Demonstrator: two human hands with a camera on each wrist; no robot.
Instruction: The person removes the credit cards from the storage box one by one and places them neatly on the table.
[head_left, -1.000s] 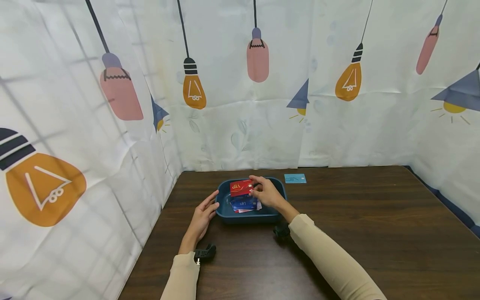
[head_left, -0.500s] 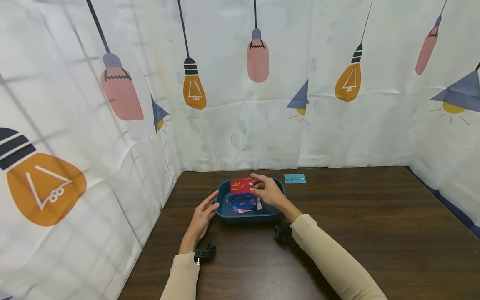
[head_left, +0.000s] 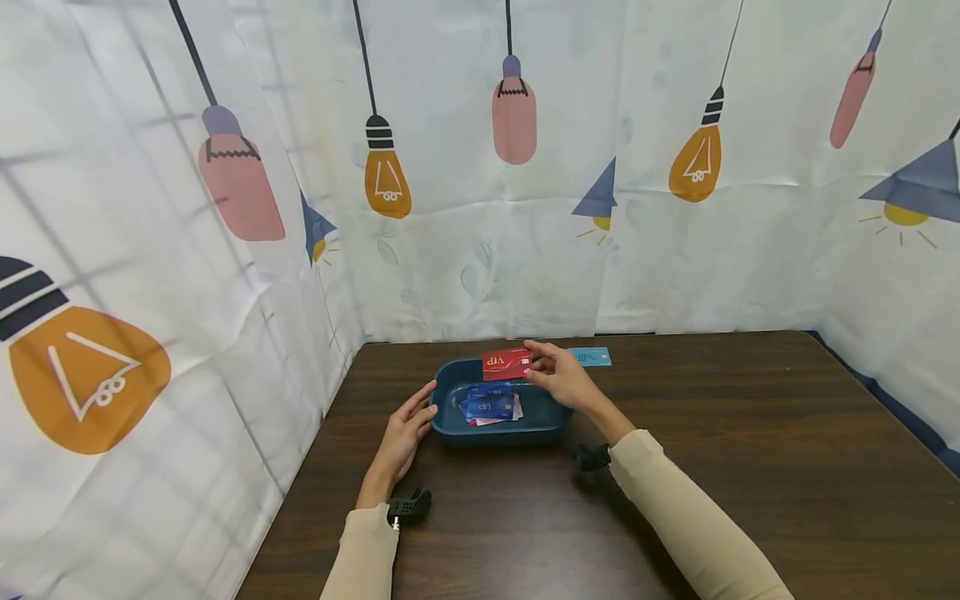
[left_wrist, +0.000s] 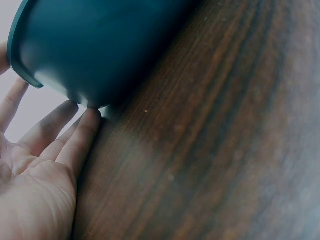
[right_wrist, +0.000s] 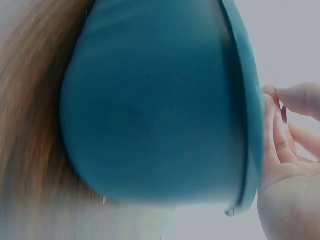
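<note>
A red VIP card (head_left: 506,364) is pinched at its right end by my right hand (head_left: 561,377), held over the back rim of a dark teal plastic bin (head_left: 543,421). Inside the bin, blue cards (head_left: 491,407) lie in a loose pile with whitish ones under them. My left hand (head_left: 405,433) touches the bin's left end with its fingers extended. In the left wrist view those fingertips (left_wrist: 91,116) rest against the bin's outer wall. The right wrist view has the bin's wall in front, and my right hand (right_wrist: 292,150) beyond its rim, the card mostly hidden.
A light blue card (head_left: 592,357) lies on the dark wooden table (head_left: 720,442), right of the bin and partly behind my right hand. A white curtain (head_left: 487,275) printed with lamps hangs behind the table and along its left side.
My right hand has lifted the red card off the pile and carried it right and back, uncovering more of the blue cards. My left hand has stayed at the bin.
</note>
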